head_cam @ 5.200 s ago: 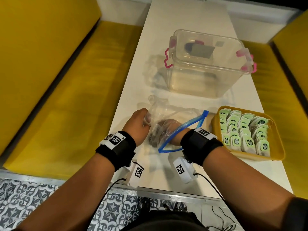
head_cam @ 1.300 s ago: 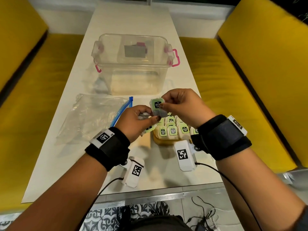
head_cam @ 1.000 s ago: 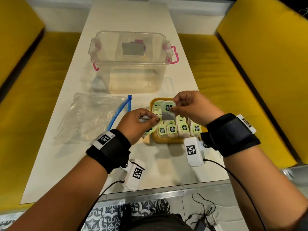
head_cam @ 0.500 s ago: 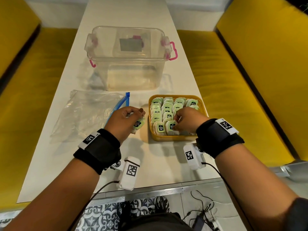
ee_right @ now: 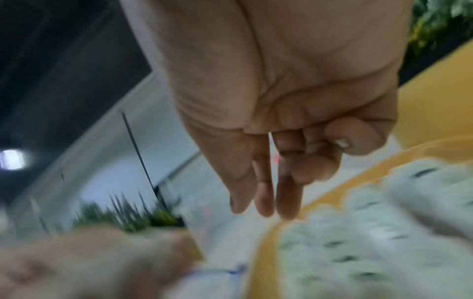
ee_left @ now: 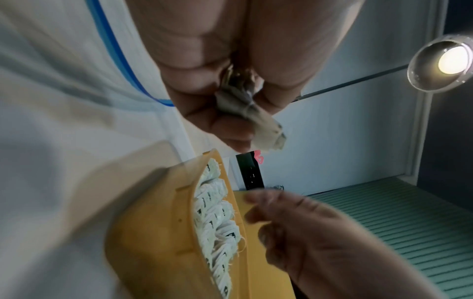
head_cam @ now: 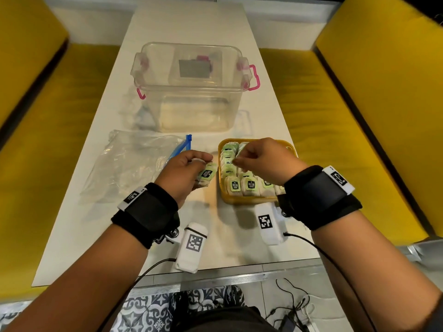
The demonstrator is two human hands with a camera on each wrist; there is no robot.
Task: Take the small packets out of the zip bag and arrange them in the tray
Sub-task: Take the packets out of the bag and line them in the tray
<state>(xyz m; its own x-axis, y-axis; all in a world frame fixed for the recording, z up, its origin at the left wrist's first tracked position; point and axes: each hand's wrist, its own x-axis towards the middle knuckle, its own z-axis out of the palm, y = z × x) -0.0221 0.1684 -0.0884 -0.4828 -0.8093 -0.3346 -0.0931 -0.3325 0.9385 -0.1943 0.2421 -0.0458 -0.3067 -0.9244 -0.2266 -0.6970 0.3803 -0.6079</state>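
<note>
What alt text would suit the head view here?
A left hand holds small green-labelled packets beside a yellow tray packed with more, while the right hand hovers over it. A flat zip bag and a clear tub lie on the white table.

The head camera looks steeply down from above. Each wrist camera sits close under its palm, facing along the fingers. All three share the yellow tray just beyond the fingertips.
</note>
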